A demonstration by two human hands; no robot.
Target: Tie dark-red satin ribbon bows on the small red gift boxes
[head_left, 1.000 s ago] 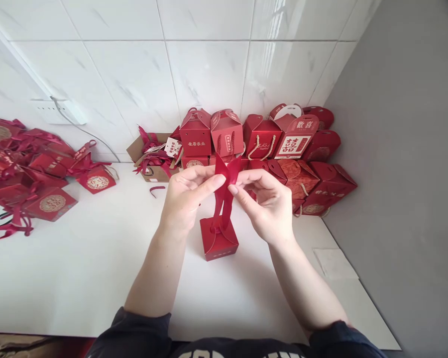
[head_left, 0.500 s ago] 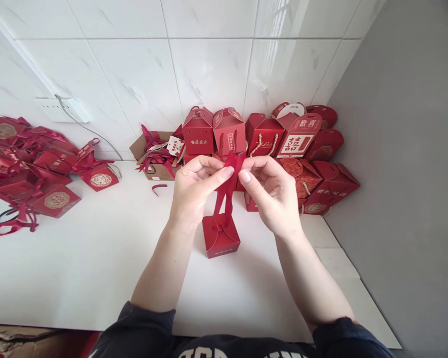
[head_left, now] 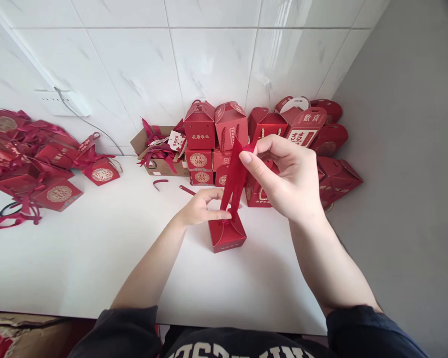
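Note:
A small red gift box (head_left: 227, 237) stands on the white table in front of me, its flaps folded closed on top. From that top a dark red ribbon (head_left: 234, 181) runs upward in two strands. My right hand (head_left: 283, 174) pinches the ribbon's upper end between thumb and fingers, holding it nearly taut above the box. Low down, just over the box top, my left hand (head_left: 203, 208) has its thumb in front of the strands and its fingers behind them. The left fingertips are partly hidden by the ribbon.
Behind my hands, stacked red gift boxes (head_left: 199, 127) line the tiled wall. A cardboard box (head_left: 166, 166) holds ribbons and tags. At the left lies a pile of ribboned boxes (head_left: 57, 194). Loose ribbon pieces (head_left: 160, 182) lie mid-table. A grey wall (head_left: 403, 189) borders the right.
My left hand has let go of the ribbon's upper end and moved down to its base by the box. My right hand has risen slightly, still pinching the ribbon.

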